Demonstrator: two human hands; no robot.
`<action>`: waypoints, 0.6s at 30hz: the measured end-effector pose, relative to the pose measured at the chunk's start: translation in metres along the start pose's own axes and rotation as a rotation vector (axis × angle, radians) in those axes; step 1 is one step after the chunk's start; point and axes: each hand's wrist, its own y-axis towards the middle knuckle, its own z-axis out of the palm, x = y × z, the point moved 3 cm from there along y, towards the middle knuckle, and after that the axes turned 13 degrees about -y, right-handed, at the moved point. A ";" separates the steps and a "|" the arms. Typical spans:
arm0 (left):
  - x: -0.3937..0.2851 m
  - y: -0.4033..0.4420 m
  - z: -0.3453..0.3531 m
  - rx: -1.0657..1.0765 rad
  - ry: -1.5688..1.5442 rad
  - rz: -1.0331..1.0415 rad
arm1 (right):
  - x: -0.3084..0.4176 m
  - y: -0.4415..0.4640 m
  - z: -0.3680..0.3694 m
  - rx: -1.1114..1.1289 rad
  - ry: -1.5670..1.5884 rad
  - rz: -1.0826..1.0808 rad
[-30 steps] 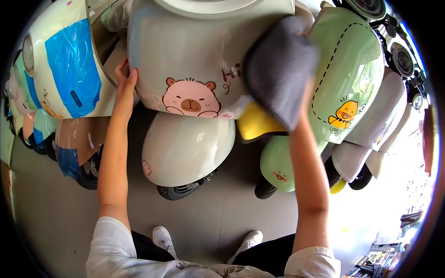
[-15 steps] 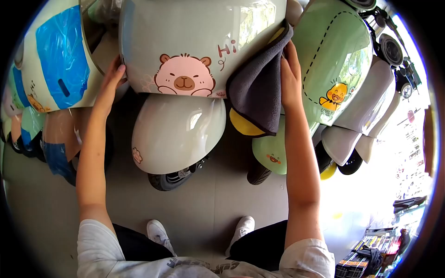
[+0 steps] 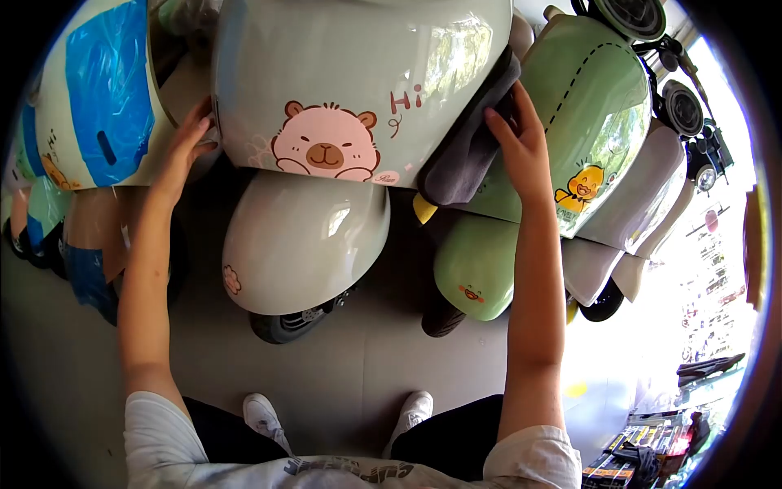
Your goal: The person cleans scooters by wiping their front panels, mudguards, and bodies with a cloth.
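A pale grey scooter front panel point(image 3: 326, 73) with a pink capybara sticker point(image 3: 326, 143) and the word "Hi" fills the upper middle of the head view. Along its right edge hangs a dark grey cloth point(image 3: 468, 147) with a yellow underside showing at the lower corner. My right hand point(image 3: 525, 143) grips that cloth against the panel's side, thumb in front and some fingers hidden behind. At the panel's left edge is my left hand point(image 3: 189, 147), its thumb and fingers apart and no cloth in it. Below the panel sits the rounded front fender point(image 3: 305, 244).
A green scooter point(image 3: 590, 98) with a duck sticker stands close on the right, with lilac panels point(image 3: 643, 179) beyond it. To the left is a cream scooter point(image 3: 167, 106) with blue film point(image 3: 114, 90). Boxes point(image 3: 639, 448) lie at lower right on the grey floor point(image 3: 383, 359).
The cloth has been drawn up and bunched at the panel's right edge, so less yellow shows. My right hand has turned and shifted slightly right. The left hand's fingers have spread a little.
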 end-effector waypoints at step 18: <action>0.046 0.020 0.013 -0.028 -0.354 0.040 | 0.025 0.080 0.023 -0.173 0.109 -0.011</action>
